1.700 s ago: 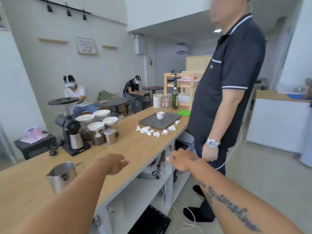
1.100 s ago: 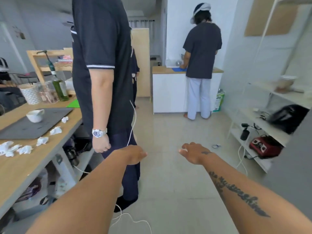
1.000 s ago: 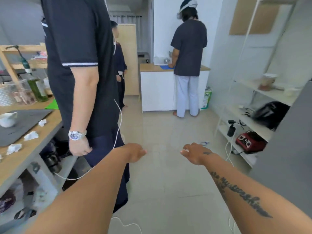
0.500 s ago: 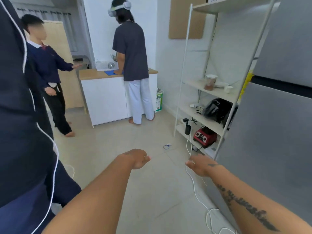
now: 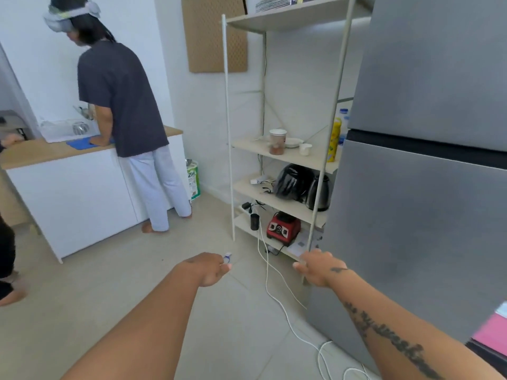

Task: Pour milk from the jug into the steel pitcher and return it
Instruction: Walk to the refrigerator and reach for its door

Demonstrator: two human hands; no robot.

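Observation:
Neither the milk jug nor the steel pitcher is in view. A tall grey fridge (image 5: 428, 215) with both doors closed fills the right side. My left hand (image 5: 205, 270) reaches forward over the floor, fingers curled in a loose fist with nothing in it. My right hand (image 5: 319, 267), on a tattooed forearm, hangs palm down in front of the fridge's lower left edge, fingers loosely apart and holding nothing. I cannot tell whether it touches the fridge.
A white metal shelf rack (image 5: 285, 157) left of the fridge holds cups, a black kettle (image 5: 318, 192) and a red appliance (image 5: 284, 227). A white cable (image 5: 277, 294) trails across the floor. A person (image 5: 123, 111) stands at a white counter (image 5: 74, 193) on the left.
My view has swung right, from the wooden bar with the pitcher, past a standing person, to the fridge and shelf rack. Both hands stayed out in front, empty, now closer to the fridge.

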